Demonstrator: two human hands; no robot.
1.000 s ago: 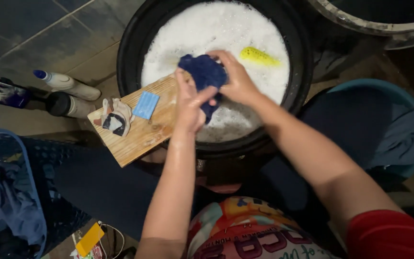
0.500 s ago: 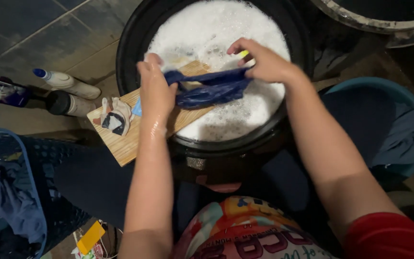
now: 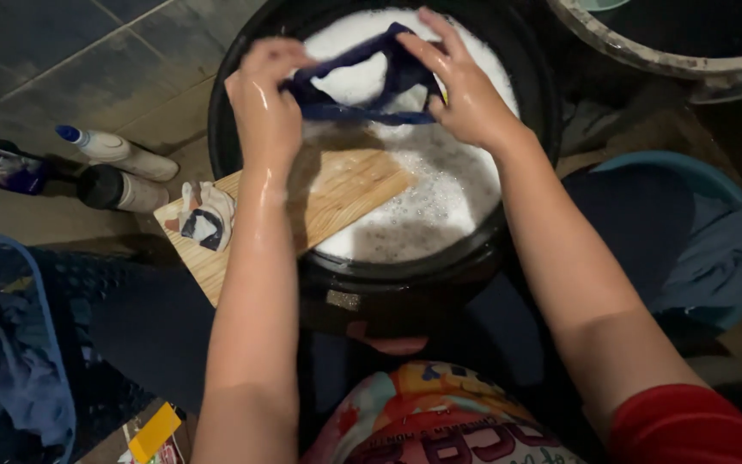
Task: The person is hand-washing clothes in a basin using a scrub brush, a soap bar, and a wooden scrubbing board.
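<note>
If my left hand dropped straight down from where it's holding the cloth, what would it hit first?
Most likely the pale wooden washboard slanting into the black round tub, just below your left hand. Depth is unclear; the dark blue wet cloth hangs between both hands.

Left hand (image 3: 264, 107) and right hand (image 3: 465, 90) hold a wet dark-blue cloth garment (image 3: 362, 82) stretched between them above a round black plastic tub (image 3: 526, 172) of white suds. Light wooden washboard (image 3: 345, 193) leans over tub rim. Two white plastic bottles (image 3: 118, 167) lie on grey floor tiles (image 3: 45, 51).
</note>
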